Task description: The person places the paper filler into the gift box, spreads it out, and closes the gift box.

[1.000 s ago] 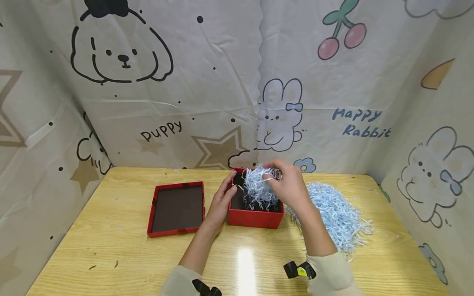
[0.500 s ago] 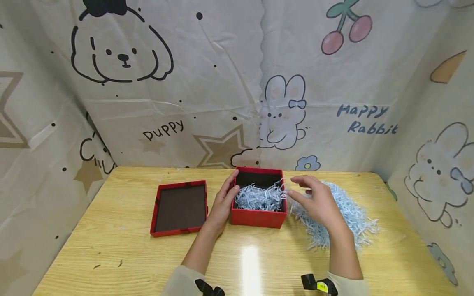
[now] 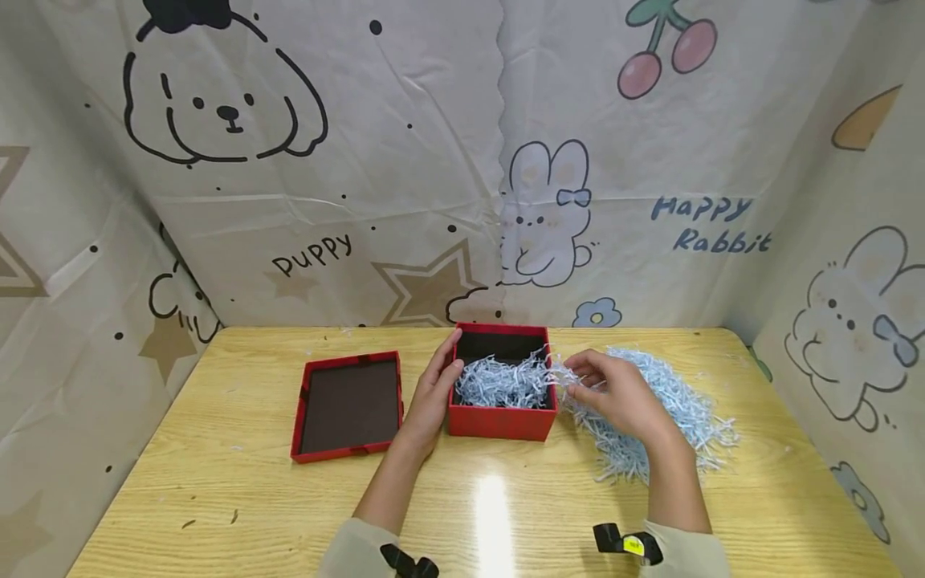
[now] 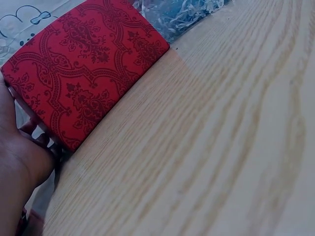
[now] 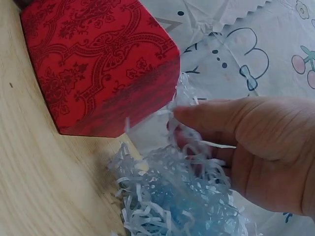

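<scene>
A red patterned box (image 3: 502,423) with a dark inside stands on the table in the head view, and pale blue shredded paper (image 3: 502,384) lies in it. My left hand (image 3: 429,397) rests along the box's left side, its fingers and thumb touching the wall near the rim. Right of the box, my right hand (image 3: 614,393) pinches loose strands of shredded paper (image 5: 184,98) that trail over the right rim. Below that hand spreads a larger pile of shredded paper (image 3: 672,401), partly hidden by the hand and forearm.
To the left lies a red lid (image 3: 347,405), dark inside face up. The wooden table (image 3: 289,514) ends at a patterned cloth backdrop (image 3: 433,177) behind and on both sides. A few dark specks dot the table's front left.
My right hand has put a clump of shredded paper into the box, moved right, and taken stray strands at the rim. The left hand stays on the box.
</scene>
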A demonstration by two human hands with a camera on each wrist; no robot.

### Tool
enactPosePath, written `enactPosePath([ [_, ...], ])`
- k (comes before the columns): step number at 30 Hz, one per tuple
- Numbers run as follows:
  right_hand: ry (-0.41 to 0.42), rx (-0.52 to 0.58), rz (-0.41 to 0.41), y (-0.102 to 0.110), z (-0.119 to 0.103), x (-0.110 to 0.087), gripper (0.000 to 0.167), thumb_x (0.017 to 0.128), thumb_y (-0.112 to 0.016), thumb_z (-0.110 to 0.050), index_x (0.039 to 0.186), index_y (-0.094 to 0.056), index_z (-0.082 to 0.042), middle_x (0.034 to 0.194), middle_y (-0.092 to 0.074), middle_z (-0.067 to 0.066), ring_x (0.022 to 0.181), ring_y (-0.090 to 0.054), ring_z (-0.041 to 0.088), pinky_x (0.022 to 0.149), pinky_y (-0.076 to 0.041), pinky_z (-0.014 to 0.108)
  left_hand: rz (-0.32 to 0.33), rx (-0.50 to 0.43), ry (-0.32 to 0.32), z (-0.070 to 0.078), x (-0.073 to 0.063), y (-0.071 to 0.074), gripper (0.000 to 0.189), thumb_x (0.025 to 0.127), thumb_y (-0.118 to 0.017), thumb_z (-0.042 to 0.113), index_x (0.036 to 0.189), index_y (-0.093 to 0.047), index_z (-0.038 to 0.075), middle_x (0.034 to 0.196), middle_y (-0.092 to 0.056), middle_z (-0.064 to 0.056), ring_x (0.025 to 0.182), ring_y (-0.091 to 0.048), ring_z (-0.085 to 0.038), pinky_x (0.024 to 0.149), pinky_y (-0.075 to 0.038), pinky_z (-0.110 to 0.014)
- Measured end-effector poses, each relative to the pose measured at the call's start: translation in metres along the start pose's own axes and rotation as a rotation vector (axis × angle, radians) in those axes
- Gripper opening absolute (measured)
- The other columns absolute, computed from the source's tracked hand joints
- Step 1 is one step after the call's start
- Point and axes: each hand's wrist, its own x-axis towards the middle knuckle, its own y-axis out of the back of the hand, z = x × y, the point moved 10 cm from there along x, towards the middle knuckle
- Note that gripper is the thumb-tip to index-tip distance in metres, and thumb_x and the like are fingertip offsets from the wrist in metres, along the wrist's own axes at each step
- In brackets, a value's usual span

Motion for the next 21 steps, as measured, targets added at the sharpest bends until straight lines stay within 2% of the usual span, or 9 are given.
enactPosePath([
  [4,-0.041,-0.02,0.094,0.013,-0.003,-0.002,0.019,0.098,-0.074,-0.004,0.117,-0.072,-0.007,0.102,-0.072,0.008,0.093,-0.069,0.024,0.084,-0.06,0.039,-0.001,0.003,0.003,0.0,0.0,0.0,0.053,0.112,-0.052,0.031,0.164,-0.039,0.037,0.173,-0.023,0.009,0.161,-0.015,-0.023,0.13,-0.014,-0.054],
  [10,-0.023,-0.012,0.281,0.042,-0.017,-0.008,0.018,0.1,-0.072,-0.002,0.117,-0.073,-0.006,0.104,-0.072,0.011,0.091,-0.067,0.024,0.075,-0.054,0.016,0.0,0.007,0.002,0.0,0.001,0.0,0.053,0.112,-0.052,0.032,0.163,-0.04,0.037,0.173,-0.024,0.009,0.161,-0.016,-0.023,0.13,-0.014,-0.054],
  [13,0.007,-0.006,0.352,0.054,-0.026,-0.01,0.018,0.099,-0.072,-0.002,0.117,-0.073,-0.006,0.105,-0.073,0.012,0.092,-0.067,0.025,0.074,-0.05,0.01,-0.002,0.004,-0.001,0.0,0.001,0.0,0.052,0.112,-0.052,0.033,0.163,-0.04,0.038,0.173,-0.023,0.01,0.161,-0.015,-0.022,0.13,-0.014,-0.054],
  [21,0.109,-0.015,0.396,0.075,-0.066,-0.002,0.017,0.099,-0.072,-0.001,0.116,-0.074,-0.005,0.106,-0.074,0.011,0.092,-0.066,0.023,0.077,-0.047,0.009,0.0,-0.007,-0.009,-0.001,0.002,-0.001,0.052,0.112,-0.052,0.032,0.163,-0.04,0.037,0.173,-0.024,0.01,0.161,-0.016,-0.023,0.129,-0.015,-0.055],
])
